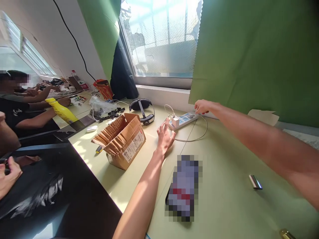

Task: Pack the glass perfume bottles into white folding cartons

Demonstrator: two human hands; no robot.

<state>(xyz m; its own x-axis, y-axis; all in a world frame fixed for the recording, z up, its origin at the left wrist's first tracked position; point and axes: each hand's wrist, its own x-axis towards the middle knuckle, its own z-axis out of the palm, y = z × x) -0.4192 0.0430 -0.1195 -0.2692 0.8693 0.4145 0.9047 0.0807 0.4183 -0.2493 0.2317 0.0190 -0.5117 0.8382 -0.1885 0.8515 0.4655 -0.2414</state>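
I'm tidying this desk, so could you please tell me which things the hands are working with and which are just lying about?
In hand:
- power strip, right hand on its far end
- white charger with cable, left hand beside it

Lying about:
- cardboard box
- headset
- phone
- small metal piece

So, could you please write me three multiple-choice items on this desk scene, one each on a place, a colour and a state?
1. Where is the right hand?
A. at the far end of the power strip
B. inside the cardboard box
C. on the phone

2. What colour are the curtains?
A. red
B. green
C. white

3. How is the cardboard box?
A. taped shut
B. flattened
C. open, flaps up

Answers:
1 A: its fingers reach the strip's end by the window.
2 B: green cloth hangs on both sides of the window.
3 C: the flaps stand apart and the inside shows.

The left hand lies open-fingered near the white charger.
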